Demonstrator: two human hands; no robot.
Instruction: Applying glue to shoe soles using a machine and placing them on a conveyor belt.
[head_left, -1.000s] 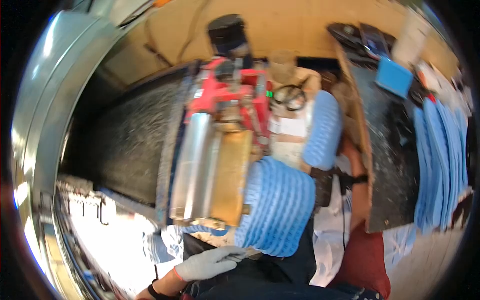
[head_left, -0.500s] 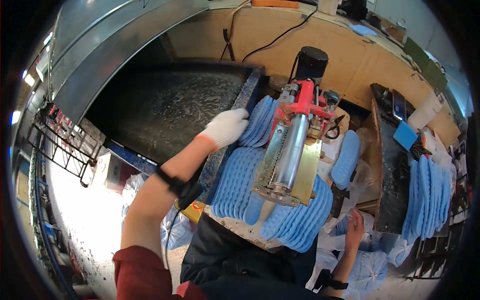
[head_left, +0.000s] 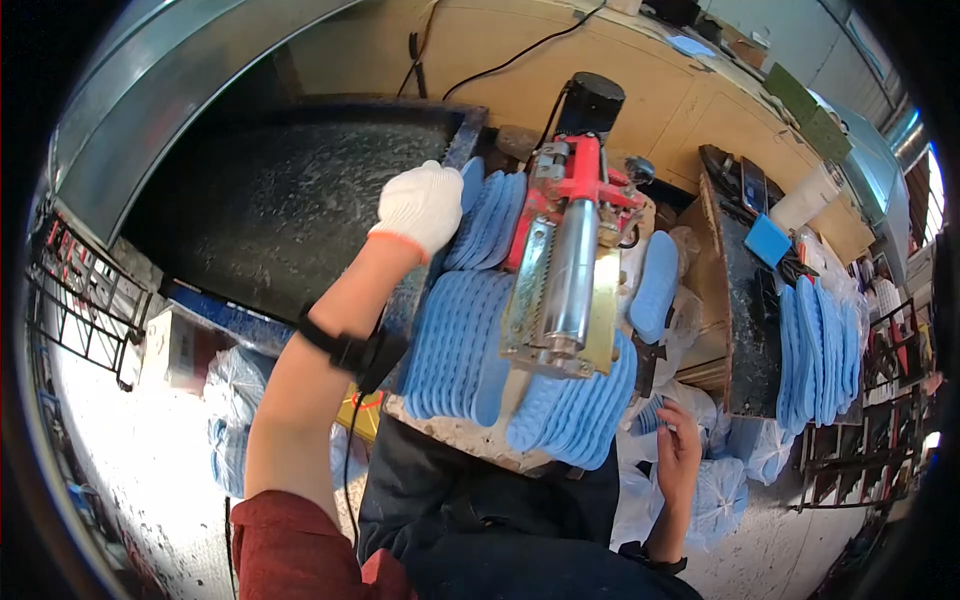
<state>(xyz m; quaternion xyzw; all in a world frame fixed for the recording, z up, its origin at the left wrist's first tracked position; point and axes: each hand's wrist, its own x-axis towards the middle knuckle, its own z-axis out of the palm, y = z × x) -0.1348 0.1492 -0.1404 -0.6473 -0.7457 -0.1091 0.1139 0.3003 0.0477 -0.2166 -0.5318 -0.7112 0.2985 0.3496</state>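
Note:
My left hand [head_left: 422,207], in a white knit glove, is closed on a blue insole [head_left: 471,183] beside the far stack of blue insoles [head_left: 492,218]. The glove hides most of the grip. Nearer me, a row of bumpy blue insoles [head_left: 452,340] stands on edge, left of a red-framed machine with a steel roller [head_left: 572,275]. More insoles [head_left: 575,415] fan out under its front end. My bare right hand [head_left: 679,452] hovers low at the right over plastic bags, fingers loosely bent and apart, nothing in them.
A dark, blue-edged trough [head_left: 290,190] lies left of the machine. One insole [head_left: 655,287] rests at the machine's right. Further right, a black board [head_left: 748,330] has more insoles [head_left: 815,350] along its edge. Clear bags of insoles [head_left: 715,500] sit on the floor. A black cable [head_left: 520,55] runs along the back panel.
My left hand has drawn a blue insole up and to the left, apart from the far stack. The whole view has shifted slightly. My right hand stays low at the right.

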